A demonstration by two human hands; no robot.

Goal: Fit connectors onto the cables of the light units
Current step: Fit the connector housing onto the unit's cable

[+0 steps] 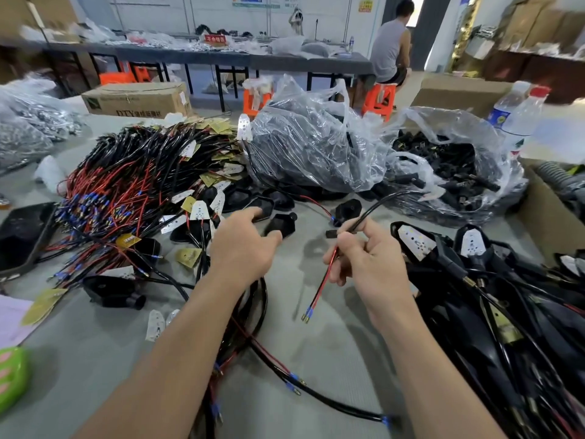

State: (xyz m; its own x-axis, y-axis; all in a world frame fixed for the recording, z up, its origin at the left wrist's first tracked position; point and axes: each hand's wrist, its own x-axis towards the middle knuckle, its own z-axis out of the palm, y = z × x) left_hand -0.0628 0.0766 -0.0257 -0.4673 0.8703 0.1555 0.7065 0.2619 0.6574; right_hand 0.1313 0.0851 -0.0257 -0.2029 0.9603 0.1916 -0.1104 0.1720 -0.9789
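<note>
The right grip [364, 261] is pinching a black cable [371, 208]; the left grip [243, 242] is seemingly grasping a black housing [282, 221].

My right fingers [346, 240] pinch one cable [367, 213]. It splits into two wires [323, 280], one red and one black, ending in two blue-sleeved terminals [307, 315]. One black housing [281, 224] lies at my left fingers [253, 213]. One small black plug [332, 233] sits just beside my right fingers. Well beyond both sets of fingers I count two clear bags [316, 147], two bottles [525, 122], one cardboard box [136, 99] and one seated person [389, 52]. The heap [133, 185] left of my left fingers holds too many wires to count.
</note>
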